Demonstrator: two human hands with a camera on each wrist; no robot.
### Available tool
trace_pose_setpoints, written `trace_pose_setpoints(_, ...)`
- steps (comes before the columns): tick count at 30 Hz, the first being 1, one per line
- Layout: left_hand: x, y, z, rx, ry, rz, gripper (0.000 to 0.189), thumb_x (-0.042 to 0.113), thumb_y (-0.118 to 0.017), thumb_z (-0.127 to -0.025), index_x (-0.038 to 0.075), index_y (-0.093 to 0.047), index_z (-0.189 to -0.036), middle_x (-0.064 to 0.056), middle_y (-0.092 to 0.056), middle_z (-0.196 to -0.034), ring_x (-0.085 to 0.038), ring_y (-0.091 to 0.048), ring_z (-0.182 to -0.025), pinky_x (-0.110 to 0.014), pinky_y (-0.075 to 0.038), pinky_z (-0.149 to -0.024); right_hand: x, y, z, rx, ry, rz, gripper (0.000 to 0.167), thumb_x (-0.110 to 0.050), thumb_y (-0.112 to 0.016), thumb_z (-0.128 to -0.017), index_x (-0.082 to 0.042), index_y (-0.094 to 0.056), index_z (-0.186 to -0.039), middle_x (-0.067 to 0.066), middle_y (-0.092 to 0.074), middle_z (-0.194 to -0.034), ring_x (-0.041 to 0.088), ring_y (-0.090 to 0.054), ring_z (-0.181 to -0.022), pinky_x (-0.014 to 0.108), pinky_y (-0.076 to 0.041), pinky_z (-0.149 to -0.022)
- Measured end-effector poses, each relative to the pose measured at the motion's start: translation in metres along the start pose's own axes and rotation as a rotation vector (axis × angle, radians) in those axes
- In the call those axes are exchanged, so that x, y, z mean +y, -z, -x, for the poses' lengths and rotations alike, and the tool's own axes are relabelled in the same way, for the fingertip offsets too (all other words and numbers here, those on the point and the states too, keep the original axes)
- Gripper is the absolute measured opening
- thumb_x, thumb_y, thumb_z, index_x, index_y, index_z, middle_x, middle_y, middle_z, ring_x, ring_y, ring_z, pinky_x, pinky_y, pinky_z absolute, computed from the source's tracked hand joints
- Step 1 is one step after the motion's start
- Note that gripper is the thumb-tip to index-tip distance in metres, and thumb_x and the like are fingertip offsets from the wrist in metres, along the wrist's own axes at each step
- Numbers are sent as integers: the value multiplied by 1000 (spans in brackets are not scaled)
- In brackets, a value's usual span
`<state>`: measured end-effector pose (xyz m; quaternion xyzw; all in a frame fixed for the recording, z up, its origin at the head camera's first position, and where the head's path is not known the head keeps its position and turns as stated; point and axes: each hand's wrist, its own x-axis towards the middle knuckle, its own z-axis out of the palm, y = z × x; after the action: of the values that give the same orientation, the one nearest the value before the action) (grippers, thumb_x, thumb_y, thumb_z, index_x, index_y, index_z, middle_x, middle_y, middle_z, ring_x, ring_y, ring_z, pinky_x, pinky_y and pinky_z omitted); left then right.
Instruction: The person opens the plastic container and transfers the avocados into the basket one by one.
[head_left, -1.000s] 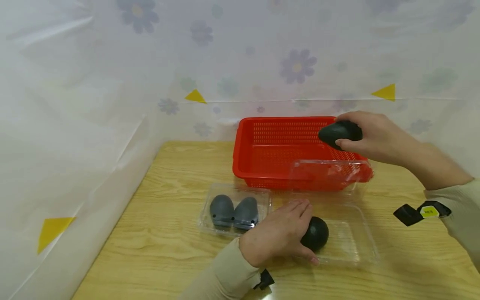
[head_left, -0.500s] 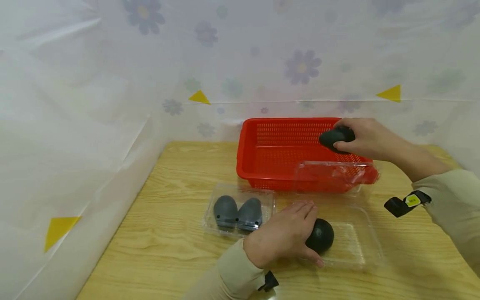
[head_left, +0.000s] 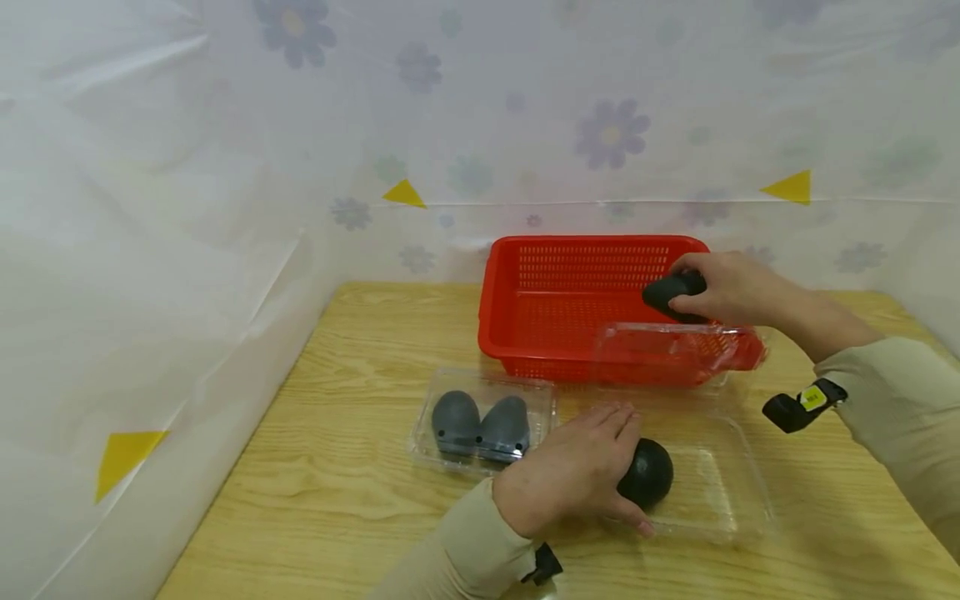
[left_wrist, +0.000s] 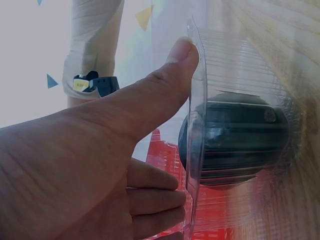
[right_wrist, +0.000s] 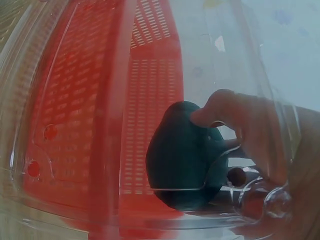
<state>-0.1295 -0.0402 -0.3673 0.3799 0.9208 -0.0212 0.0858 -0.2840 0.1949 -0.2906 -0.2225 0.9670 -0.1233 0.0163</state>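
My left hand [head_left: 573, 467], thumb and fingers extended, rests along the rim of the clear tray [head_left: 735, 496], presumably steadying it around one dark avocado [head_left: 648, 473]; my right hand [head_left: 738, 287] grips another avocado [head_left: 667, 293] over the right end of the red basket [head_left: 543, 317]. The upraised lid [head_left: 652, 342] probably limits movement toward me; leftward, the basket offers room.

Left fingers [left_wrist: 156, 201] lie straight; right fingers [head_left: 692, 261] (partly obscured) appear curled.

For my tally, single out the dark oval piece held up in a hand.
The dark oval piece gripped by the right hand. Another lies in the open container beside the left hand, two more in the clear box.
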Motion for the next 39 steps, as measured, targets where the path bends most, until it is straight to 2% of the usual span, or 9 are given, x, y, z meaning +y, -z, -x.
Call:
trace_pose_setpoints(3, 0, 0, 0, 8, -5, -13, 112, 83, -54, -75, 13, -24, -158, 1, -27, -163, -11, -23, -152, -24, -18, -124, 2, -2, -2, -20, 4, 7, 44, -23, -71, -89, 4, -60, -121, 22, -66, -103, 31, -59, -84, 49, -52, -74)
trace_pose_setpoints(9, 1, 0, -1, 5, 0, -17, 111, 83, -54, -75, 14, -25, -158, 2, -26, -163, -10, -24, -151, -25, -18, -124, 8, -5, -7, -84, 23, 49, 40, -24, -73, -87, 3, -64, -115, 14, -67, -95, 25, -57, -79, 40, -51, -67)
trace_pose_setpoints(16, 4, 0, -4, 1, 0, -16, 112, 84, -53, -74, 15, -25, -158, 5, -28, -162, -8, -23, -151, -24, -18, -124, 14, -10, -12, -187, 32, 24, 40, -21, -76, -84, 4, -64, -113, 11, -67, -94, 21, -58, -80, 43, -57, -74)
trace_pose_setpoints(23, 8, 0, -5, -1, -4, -23, 112, 85, -52, -73, 16, -25, -157, 6, -29, -162, -8, -23, -151, -23, -17, -124, 18, -14, -10, -244, 59, -15, 34, -19, -77, -86, 2, -65, -110, 7, -67, -94, 18, -58, -81, 37, -57, -73)
trace_pose_setpoints(28, 8, 0, -3, 25, -18, -52, 112, 85, -52, -74, 14, -26, -157, 4, -31, -161, -9, -25, -151, -23, -17, -124, 20, -14, -8, -297, 65, -38, 36, -21, -78, -85, 1, -65, -112, 5, -69, -97, 18, -60, -85, 42, -59, -79)
trace_pose_setpoints(35, 8, -1, -3, 40, -30, -66, 111, 84, -52, -74, 12, -28, -156, 2, -32, -160, -10, -26, -150, -24, -17, -124, 23, -16, -8, -461, 90, -95, 29, -14, -72, -90, 2, -65, -112, 5, -70, -99, 19, -62, -88, 43, -59, -82)
trace_pose_setpoints(39, 7, -2, -3, 39, -33, -64, 112, 84, -53, -74, 13, -28, -156, 2, -32, -161, -10, -27, -150, -24, -19, -123, 24, -16, -8, -472, 104, -109, 26, -12, -71, -90, 1, -66, -112, 5, -70, -100, 19, -62, -89, 44, -59, -84)
